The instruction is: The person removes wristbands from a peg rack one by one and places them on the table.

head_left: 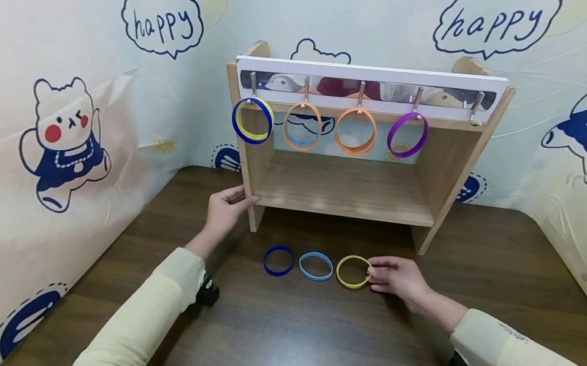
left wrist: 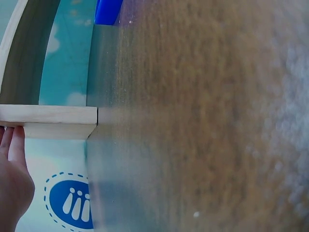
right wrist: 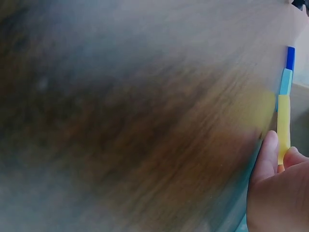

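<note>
The dark counter [head_left: 305, 345] lies bare toward six o'clock, its front edge out of view. The right hand [head_left: 398, 278] pinches the yellow ring [head_left: 353, 271] lying at its nine o'clock, beside the light blue ring [head_left: 316, 266]. The left hand [head_left: 224, 210], fingers straight, presses the wooden rack [head_left: 349, 184] at its left front edge.

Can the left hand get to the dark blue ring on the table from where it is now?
Probably yes. The left hand rests on the wooden rack's left side panel, holding nothing, and the dark blue ring lies flat on the table just to its right, with bare tabletop between them.
</note>
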The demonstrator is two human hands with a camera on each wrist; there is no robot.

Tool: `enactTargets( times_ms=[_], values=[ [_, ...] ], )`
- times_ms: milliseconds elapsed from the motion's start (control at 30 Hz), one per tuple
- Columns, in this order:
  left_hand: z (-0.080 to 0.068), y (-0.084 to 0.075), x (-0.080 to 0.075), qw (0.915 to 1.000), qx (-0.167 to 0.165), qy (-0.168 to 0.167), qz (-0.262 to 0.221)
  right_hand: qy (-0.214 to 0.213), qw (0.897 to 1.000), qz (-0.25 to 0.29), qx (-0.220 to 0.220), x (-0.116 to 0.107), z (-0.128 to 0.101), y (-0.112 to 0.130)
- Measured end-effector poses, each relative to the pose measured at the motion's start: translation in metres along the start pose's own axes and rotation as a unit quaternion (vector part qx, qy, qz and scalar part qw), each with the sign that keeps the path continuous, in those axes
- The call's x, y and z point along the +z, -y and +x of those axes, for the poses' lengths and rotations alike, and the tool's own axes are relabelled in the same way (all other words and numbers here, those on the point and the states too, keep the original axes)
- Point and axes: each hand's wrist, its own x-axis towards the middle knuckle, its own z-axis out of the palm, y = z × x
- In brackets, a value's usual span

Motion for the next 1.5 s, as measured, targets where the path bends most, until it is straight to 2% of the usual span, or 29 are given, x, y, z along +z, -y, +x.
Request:
enactTargets(
  times_ms=[533, 1500],
  values=[
    [-0.0013, -0.0036, 0.0008, 1.0, 0.0, 0.001, 0.007, -0.013, 0.999, -0.047, -0.012, 0.0026, 0.0008, -0.0013],
    [-0.0014, -0.0034, 0.0008, 1.0, -0.003, -0.001, -0.007, -0.026, 0.995, -0.093, -0.038, 0.0061, -0.0047, 0.0005]
  ],
)
